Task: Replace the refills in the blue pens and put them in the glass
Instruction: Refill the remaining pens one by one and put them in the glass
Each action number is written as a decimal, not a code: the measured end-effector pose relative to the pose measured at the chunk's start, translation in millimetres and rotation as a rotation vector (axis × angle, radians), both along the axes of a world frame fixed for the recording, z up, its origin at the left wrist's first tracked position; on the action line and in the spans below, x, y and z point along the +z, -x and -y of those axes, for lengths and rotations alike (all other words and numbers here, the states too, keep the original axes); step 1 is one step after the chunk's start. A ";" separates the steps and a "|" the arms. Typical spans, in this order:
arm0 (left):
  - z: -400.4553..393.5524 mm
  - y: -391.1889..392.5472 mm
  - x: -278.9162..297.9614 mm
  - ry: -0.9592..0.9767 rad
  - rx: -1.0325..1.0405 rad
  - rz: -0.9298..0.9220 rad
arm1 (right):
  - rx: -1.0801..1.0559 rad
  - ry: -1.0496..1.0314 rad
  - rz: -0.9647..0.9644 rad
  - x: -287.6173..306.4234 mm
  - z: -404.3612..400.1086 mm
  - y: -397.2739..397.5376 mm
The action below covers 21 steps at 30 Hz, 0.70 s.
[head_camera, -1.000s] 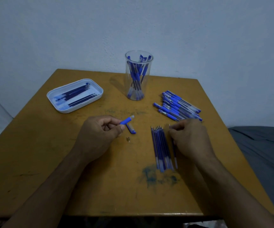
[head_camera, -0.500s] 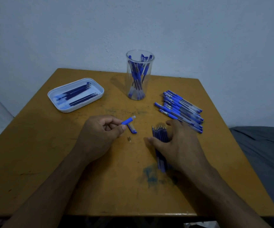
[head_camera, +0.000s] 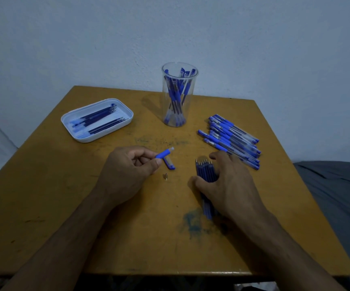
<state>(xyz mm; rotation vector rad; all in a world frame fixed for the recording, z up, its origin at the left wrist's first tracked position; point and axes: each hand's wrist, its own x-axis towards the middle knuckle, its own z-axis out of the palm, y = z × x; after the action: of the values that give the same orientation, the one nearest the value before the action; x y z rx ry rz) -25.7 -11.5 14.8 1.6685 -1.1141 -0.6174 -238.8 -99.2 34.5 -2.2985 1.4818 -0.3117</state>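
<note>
Since a second ago the right hand point(head_camera: 231, 185) has shifted inward from the loose refill at the row's right edge and now lies over the bundle of dark blue refills point(head_camera: 205, 175), while the left hand point(head_camera: 125, 171) has stayed where it was. No brand, label or writing can be read on anything here.

The tall clear glass point(head_camera: 179, 95) stands upright at the back of the yellow-brown wooden surface point(head_camera: 43, 206) and holds several blue pens leaning against its wall. The white rounded plastic tray point(head_camera: 79, 122), left of the glass, holds a handful of dark refills lying lengthwise. To the right of the glass, a heap of blue pens with clear barrels point(head_camera: 231, 139) lies on the surface.

The left grip is pressed together, thumb and forefinger pinching a short blue pen barrel section point(head_camera: 164, 153) with a pale end pointing up and right. Just beneath it a small blue pen part point(head_camera: 169, 162) lies on the surface, and near it a tiny brass-coloured tip point(head_camera: 165, 176).

The right grip is spread, thumb at the bundle's left and fingers at its right, palm over the middle; metal points show beyond the fingers. Whether it lifts any refill cannot be told. A blue ink smear point(head_camera: 193, 223) marks the surface by the bundle's near end.
</note>
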 end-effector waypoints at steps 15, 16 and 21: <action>-13.9 -20.9 15.2 0.127 0.177 -0.084 | 0.081 0.091 -0.008 16.4 -3.5 -23.6; -16.7 -28.3 16.8 0.154 0.235 -0.071 | 0.119 0.089 -0.001 21.1 -6.1 -34.1; -34.6 -74.5 17.8 0.175 0.545 -0.080 | 0.326 0.150 0.043 38.0 -12.2 -114.4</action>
<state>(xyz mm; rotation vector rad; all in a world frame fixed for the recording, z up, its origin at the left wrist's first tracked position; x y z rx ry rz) 48.8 23.1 32.7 1.6795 -0.5933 -0.2258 -124.4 -87.1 72.4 -2.5844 1.0699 -0.3859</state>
